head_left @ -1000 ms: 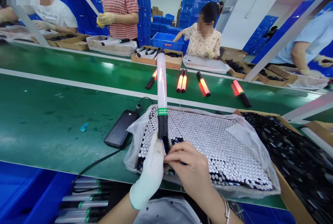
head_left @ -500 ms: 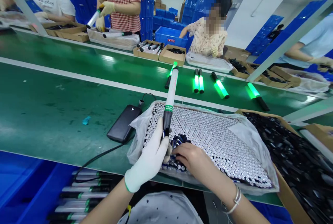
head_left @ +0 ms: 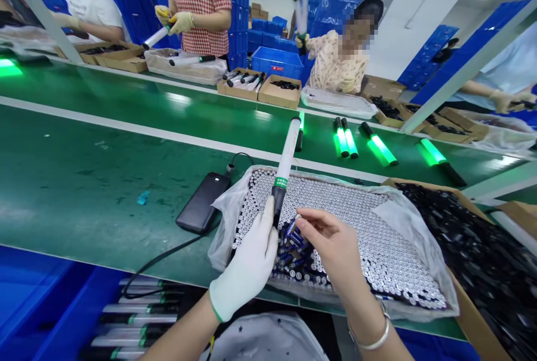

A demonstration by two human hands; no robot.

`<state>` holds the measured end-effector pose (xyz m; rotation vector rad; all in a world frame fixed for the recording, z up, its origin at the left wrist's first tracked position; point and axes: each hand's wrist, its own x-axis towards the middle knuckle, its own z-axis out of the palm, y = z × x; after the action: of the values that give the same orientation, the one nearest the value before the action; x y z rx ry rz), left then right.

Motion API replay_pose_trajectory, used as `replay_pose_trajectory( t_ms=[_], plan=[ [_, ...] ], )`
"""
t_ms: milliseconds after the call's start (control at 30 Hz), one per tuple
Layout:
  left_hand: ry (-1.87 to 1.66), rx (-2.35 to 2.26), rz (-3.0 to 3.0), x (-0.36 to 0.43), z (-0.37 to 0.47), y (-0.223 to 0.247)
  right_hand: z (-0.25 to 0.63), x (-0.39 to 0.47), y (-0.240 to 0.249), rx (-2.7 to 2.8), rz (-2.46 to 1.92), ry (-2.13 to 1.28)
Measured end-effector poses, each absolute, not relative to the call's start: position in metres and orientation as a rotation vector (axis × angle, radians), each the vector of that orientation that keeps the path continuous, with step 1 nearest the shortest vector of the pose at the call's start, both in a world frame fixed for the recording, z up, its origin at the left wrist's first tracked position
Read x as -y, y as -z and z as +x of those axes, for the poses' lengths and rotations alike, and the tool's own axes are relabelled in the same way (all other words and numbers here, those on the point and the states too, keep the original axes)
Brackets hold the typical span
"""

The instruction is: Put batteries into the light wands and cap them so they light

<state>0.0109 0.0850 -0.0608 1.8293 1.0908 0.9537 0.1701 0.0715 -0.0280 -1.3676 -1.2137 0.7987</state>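
My left hand (head_left: 250, 257), in a white glove, is closed around the black handle of a light stick (head_left: 287, 158) with a clear white tube and a green band. The tube slants up and away, unlit. My bare right hand (head_left: 333, 240) pinches a small blue battery (head_left: 291, 229) between thumb and fingertips, just right of the handle. Below both hands lies a plastic-lined tray (head_left: 451, 299) of batteries (head_left: 335, 204), most standing on end with silver tops up. Several blue ones lie loose in a gap beside my left hand.
A black power bank (head_left: 203, 202) with a cable lies left of the tray. A box of black parts (head_left: 457, 249) stands on the right. Lit green sticks (head_left: 380, 145) lie on the belt (head_left: 176, 98). Co-workers work across it; finished-looking sticks (head_left: 138, 319) lie lower left.
My right hand has come up from the loose batteries with one in its fingertips. The stick has shifted right. The lit sticks have moved right; a person opposite has raised sticks.
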Motion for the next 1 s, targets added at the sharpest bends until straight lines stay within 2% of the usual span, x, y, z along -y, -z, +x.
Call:
replay_pose_trajectory(
  t_ms=[200, 400, 567, 667, 767, 867, 1000],
  plan=[
    [-0.953, -1.065, 1.885, -0.086, 0.010, 0.065, 0.169, -0.075, 0.030, 1.132, -1.296, -0.860],
    [-1.096, -1.087, 1.675, -0.082, 0.012, 0.055, 0.161, -0.074, 0.030, 1.177, -1.276, -0.923],
    [-1.141, -1.084, 1.559, -0.076, 0.016, 0.054, 0.135, -0.074, 0.041, 1.220, -1.298, -0.682],
    [-1.013, -1.110, 1.378, -0.075, 0.016, 0.049, 0.127, -0.072, 0.049, 1.153, -1.296, -0.627],
    [-0.837, -0.941, 1.033, -0.078, 0.014, 0.037, 0.140, -0.068, 0.051, 1.184, -1.293, -0.641],
    [-0.878, -0.828, 0.836, -0.084, 0.009, 0.030, 0.170, -0.063, 0.048, 1.414, -1.389, -0.610],
    [-0.877, -0.848, 0.802, -0.092, 0.004, 0.032, 0.196, -0.061, 0.048, 2.060, -1.475, -0.383]
  ],
)
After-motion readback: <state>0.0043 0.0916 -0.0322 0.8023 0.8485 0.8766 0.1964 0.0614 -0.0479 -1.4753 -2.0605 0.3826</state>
